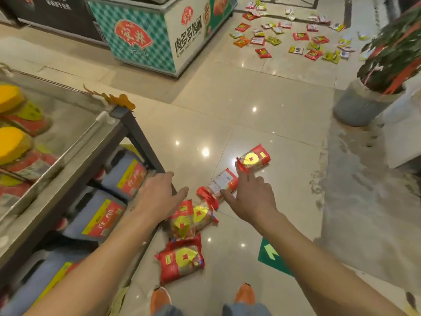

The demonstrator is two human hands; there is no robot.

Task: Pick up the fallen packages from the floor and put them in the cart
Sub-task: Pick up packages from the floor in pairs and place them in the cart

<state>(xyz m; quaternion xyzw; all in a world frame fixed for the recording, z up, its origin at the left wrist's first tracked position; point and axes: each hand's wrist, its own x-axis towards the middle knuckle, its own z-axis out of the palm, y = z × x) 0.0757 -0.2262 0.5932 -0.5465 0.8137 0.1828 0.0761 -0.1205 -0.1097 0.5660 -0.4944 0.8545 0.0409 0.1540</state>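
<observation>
Several red packages with yellow labels lie in a line on the tiled floor: the nearest package (181,258) by my feet, a pair (190,218) beyond it, one lying label-down (222,182), and the farthest package (255,158). My left hand (159,196) hovers open above the pair, beside the metal cart (75,147) on the left. My right hand (252,196) is open, its fingers spread over the label-down package and its index finger pointing toward the farthest one. Neither hand holds anything. The cart's top tray holds similar packages.
Large jugs (100,217) fill the cart's lower shelf. A chest freezer (159,37) stands at the back. Many small packets (296,37) are scattered on the far floor. A potted plant (373,94) stands at right, a green floor arrow (272,255) near my orange shoes.
</observation>
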